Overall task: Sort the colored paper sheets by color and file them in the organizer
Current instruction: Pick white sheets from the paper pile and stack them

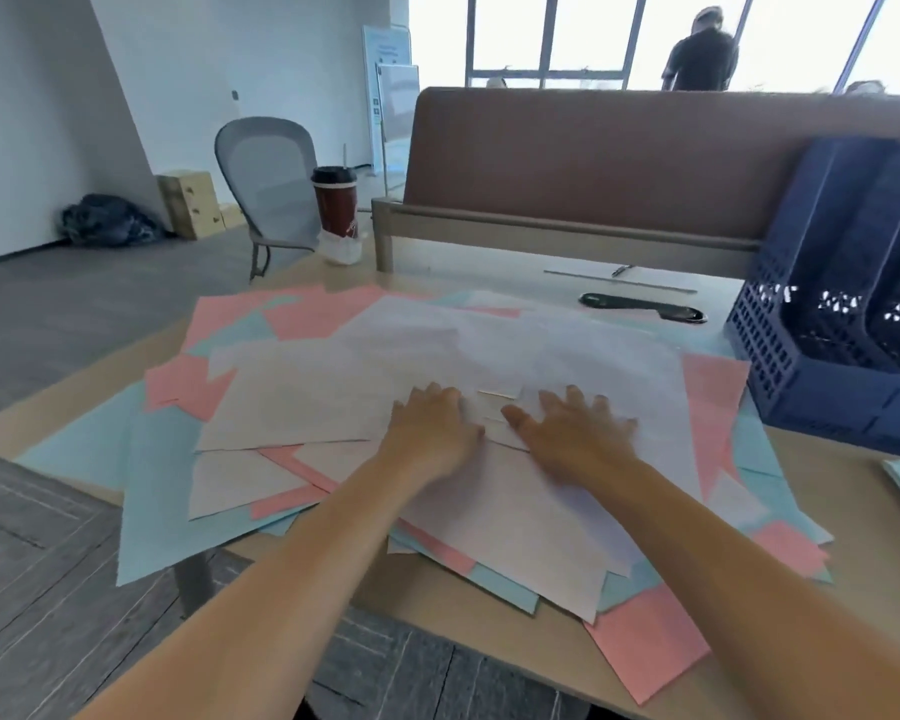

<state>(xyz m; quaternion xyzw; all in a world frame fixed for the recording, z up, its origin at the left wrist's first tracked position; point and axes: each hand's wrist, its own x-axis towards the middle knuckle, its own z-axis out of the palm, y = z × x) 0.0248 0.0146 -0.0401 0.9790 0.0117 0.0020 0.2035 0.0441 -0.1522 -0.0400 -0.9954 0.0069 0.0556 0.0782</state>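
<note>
I see the navy lattice organizer [832, 324] at the counter's [848, 491] right, its slots looking empty; loose flat pink, blue and pale sheets [333, 387] fan out crookedly mid-counter; my left hand [432, 433] and right hand [572, 439] lie spread, palms down, on the pale top sheets

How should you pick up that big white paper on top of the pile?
Take the white sheet by its near left corner, coming from the left. That edge lies free over the pink and blue sheets, while the left hand and right hand press its middle flat.
</note>
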